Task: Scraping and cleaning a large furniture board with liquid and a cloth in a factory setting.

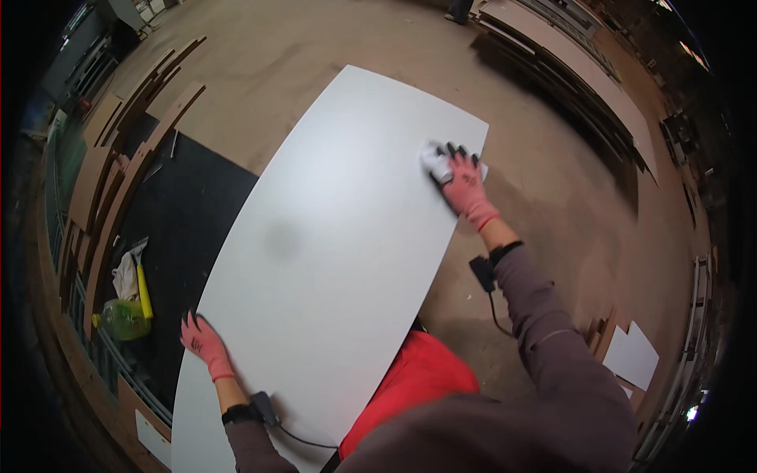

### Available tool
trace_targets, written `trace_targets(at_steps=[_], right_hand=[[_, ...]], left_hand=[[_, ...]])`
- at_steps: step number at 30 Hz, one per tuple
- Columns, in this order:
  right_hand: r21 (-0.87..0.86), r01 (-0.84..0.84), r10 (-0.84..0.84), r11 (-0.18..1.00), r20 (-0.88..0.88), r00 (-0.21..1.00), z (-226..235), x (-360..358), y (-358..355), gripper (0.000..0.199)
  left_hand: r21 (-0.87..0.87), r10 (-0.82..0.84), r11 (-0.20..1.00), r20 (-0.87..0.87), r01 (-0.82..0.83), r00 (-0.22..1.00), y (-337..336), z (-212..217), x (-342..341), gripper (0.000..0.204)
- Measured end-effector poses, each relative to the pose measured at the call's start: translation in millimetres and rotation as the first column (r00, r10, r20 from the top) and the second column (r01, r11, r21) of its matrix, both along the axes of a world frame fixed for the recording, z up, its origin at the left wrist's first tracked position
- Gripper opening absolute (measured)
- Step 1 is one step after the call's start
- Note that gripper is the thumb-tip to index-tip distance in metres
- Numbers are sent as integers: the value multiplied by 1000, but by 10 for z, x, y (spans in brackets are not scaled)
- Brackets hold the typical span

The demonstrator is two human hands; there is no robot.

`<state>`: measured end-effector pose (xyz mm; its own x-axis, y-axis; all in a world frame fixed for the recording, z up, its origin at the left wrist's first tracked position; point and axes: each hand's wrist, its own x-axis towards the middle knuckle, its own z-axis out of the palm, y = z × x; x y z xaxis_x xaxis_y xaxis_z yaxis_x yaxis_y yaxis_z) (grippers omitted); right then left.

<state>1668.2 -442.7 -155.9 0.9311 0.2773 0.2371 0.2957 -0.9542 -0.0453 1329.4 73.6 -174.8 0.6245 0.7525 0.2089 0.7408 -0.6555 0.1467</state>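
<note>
Left hand (pixel 205 347): gloved, fingers extended and unclenched at the near left edge of a white panel (pixel 315 221), which spans the foreground. Farther, near its right edge, right hand (pixel 467 193): fingers clasping a white cloth (pixel 434 162), best wiped in even, overlapping strokes. Dark glove print (pixel 471 180): illegible.

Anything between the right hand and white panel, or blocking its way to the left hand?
Yes: a white wad, apparently cloth, under the right hand near the right edge of the white panel. Nothing visible blocks the way to the left hand.
</note>
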Motion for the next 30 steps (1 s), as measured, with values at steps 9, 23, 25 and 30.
trace_targets(at_steps=[9,23,25,30], right_hand=[[77,278,-278,958,-14,961,-128,1704,172,57],[774,-622,989,-122,146,-13,-346,-2203,3364,55],[670,-713,975,-209,201,-97,-407,-2261,3394,54],[830,-522,852,199,116,510,-24,-327,3268,24]], left_hand=[[1,118,993,-164,-119,979,61,-94,-237,42],[-160,232,970,392,-183,890,341,-268,-572,38],[-146,252,966,355,-212,900,340,-298,-608,38],[-68,269,962,67,-265,961,122,-72,-423,38]])
